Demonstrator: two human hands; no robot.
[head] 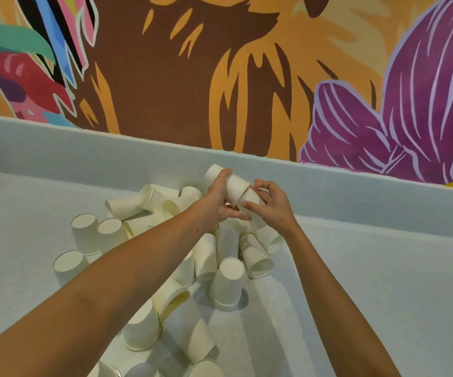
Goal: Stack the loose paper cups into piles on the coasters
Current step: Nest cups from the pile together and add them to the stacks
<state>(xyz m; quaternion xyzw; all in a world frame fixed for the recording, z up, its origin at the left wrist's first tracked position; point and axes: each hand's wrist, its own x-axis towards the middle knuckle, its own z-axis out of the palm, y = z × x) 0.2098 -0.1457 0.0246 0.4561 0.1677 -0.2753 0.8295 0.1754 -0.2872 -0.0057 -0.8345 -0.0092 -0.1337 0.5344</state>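
Cream-white paper, matte and unprinted, forms every cup shown; each has a rolled rim and a flat, slightly recessed base. Two cups are held in the air between the hands. The left hand [219,198] curls its fingers round the upper cup [226,180], whose closed base points away past the fingertips and whose open mouth faces the right hand [275,206]. The right hand's thumb and fingers pinch the second cup [251,201], its narrow end partly entered into the mouth of the first, so that the first cup's rim lies just beside the right fingertips. Directly beneath both sets of fingers lies the loose heap [206,254] of cups on their sides, mouths turned various ways. Nearer the viewer than the fingers stands a short nested pile [228,281], mouth-down. Left of the left fingers stand single inverted cups [85,231] on the pale speckled surface [383,281].
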